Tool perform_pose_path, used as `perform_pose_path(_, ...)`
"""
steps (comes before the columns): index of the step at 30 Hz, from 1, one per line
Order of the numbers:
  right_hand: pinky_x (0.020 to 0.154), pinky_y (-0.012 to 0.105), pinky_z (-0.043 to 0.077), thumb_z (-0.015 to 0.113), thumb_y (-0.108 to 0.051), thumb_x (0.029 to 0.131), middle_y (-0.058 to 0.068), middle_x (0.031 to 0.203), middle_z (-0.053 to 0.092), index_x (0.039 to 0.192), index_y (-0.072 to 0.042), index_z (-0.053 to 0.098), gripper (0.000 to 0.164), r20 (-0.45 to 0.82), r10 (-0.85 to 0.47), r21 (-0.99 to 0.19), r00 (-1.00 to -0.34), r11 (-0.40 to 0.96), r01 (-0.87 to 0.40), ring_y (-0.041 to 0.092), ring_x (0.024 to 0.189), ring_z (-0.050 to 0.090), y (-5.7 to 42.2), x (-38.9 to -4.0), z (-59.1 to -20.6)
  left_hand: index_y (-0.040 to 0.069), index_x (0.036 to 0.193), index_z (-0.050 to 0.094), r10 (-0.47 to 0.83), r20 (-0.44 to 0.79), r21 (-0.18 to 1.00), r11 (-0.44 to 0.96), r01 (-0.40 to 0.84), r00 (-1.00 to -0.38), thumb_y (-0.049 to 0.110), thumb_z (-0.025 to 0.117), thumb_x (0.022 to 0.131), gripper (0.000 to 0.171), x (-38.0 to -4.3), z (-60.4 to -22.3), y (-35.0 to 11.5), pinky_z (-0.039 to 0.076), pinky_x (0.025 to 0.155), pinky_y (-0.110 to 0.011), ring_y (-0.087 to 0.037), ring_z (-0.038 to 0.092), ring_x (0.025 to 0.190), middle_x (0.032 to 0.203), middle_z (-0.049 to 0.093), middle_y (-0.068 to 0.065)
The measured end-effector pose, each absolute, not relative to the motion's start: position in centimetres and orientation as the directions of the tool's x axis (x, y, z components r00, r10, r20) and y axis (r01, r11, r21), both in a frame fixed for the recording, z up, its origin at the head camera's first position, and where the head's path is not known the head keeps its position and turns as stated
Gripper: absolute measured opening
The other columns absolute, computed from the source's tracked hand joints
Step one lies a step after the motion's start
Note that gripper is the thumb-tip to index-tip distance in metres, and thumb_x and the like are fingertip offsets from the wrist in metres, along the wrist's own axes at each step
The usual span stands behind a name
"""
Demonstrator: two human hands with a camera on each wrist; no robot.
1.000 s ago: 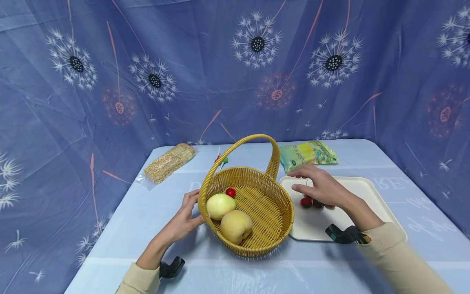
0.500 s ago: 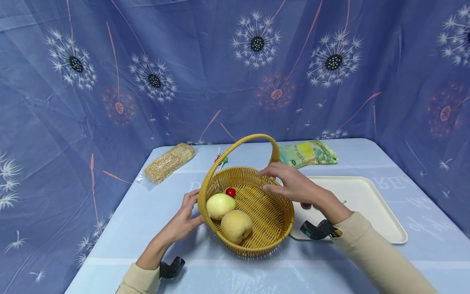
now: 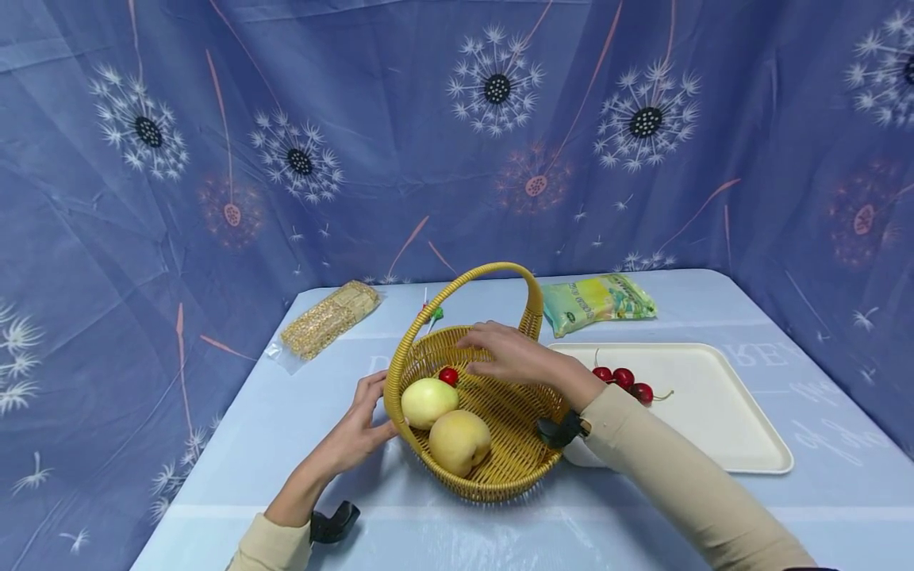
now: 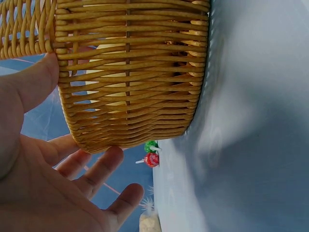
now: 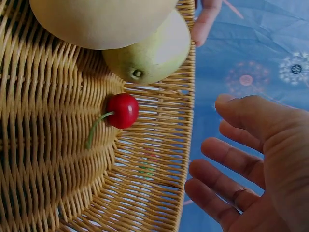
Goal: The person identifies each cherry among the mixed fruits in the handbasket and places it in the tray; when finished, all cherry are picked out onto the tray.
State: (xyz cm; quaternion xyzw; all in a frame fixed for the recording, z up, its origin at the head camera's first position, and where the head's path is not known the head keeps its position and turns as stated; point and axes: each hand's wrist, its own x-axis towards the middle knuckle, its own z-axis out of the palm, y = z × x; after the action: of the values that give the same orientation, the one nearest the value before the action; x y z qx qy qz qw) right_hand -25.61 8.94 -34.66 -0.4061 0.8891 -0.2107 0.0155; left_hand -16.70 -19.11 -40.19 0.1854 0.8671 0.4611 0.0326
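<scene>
A yellow wicker basket (image 3: 503, 408) with a tall handle stands mid-table. In it are a red cherry (image 5: 123, 111) with a green stem, a pale yellow-green fruit (image 3: 428, 402) and a larger yellow fruit (image 3: 460, 442). My left hand (image 3: 357, 424) rests against the basket's outer left side, thumb at the rim and fingers spread along the wall. Over the basket's far side reaches my right hand (image 3: 510, 353), fingers extended toward the cherry and nothing held. The right wrist view shows that hand's loose fingers (image 5: 231, 159) apart from the cherry.
Right of the basket lies a cream tray (image 3: 714, 420) with several cherries (image 3: 623, 378), partly behind my right forearm. A green-yellow packet (image 3: 600, 303) is at the back. Toward the back left are a bag of grains (image 3: 332, 317) and small red and green lollipops (image 3: 435, 314).
My right hand has moved left from above the cherries on the tray to over the basket, uncovering those cherries. My left hand and the basket have stayed put.
</scene>
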Motion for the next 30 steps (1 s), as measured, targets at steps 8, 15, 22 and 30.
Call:
perform_pose_path(8,0.097,0.038,0.045,0.062,-0.026,0.091,0.003,0.124,0.06,0.125,-0.011,0.059,0.037,0.035,-0.734,-0.387,-0.678,0.615,-0.687,0.022,0.115,0.055,7.0,-27.2,-36.0,0.012,0.144,0.034,0.345,0.117,0.815,0.502,0.289,-0.931,0.021,0.066,0.088,0.064,-16.6,-40.2,-19.1,0.018,0.106,-0.071,-0.038,0.013,0.142,0.151,0.014,-0.012)
perform_pose_path(15,0.099,0.039,0.044,0.064,-0.023,0.09,0.003,0.126,0.059,0.127,-0.012,0.058,0.039,-0.018,-0.738,-0.371,-0.675,0.632,-0.681,0.021,0.116,0.055,6.1,-28.1,-37.2,0.011,0.143,0.035,0.341,0.12,0.817,0.5,0.288,-0.932,0.021,0.066,0.088,0.064,-16.7,-40.3,-19.1,0.017,0.106,-0.071,-0.038,0.014,0.142,0.151,0.015,-0.012)
perform_pose_path(22,0.104,0.04,0.041,0.064,-0.022,0.09,0.003,0.131,0.057,0.129,-0.015,0.057,0.04,-0.057,-0.758,-0.334,-0.649,0.627,-0.704,0.022,0.123,0.052,5.4,-28.5,-38.3,0.01,0.142,0.035,0.348,0.13,0.806,0.508,0.303,-0.929,0.021,0.065,0.089,0.062,-16.8,-40.4,-19.1,0.018,0.105,-0.071,-0.04,0.014,0.142,0.15,0.015,-0.013)
perform_pose_path(30,0.106,0.041,0.04,0.063,-0.018,0.091,0.001,0.136,0.051,0.133,-0.02,0.053,0.044,-0.109,-0.767,-0.307,-0.632,0.631,-0.713,0.021,0.129,0.047,5.0,-28.7,-39.0,0.011,0.142,0.035,0.348,0.123,0.809,0.507,0.297,-0.93,0.021,0.065,0.089,0.062,-16.8,-40.5,-19.1,0.017,0.105,-0.072,-0.04,0.013,0.142,0.151,0.015,-0.012)
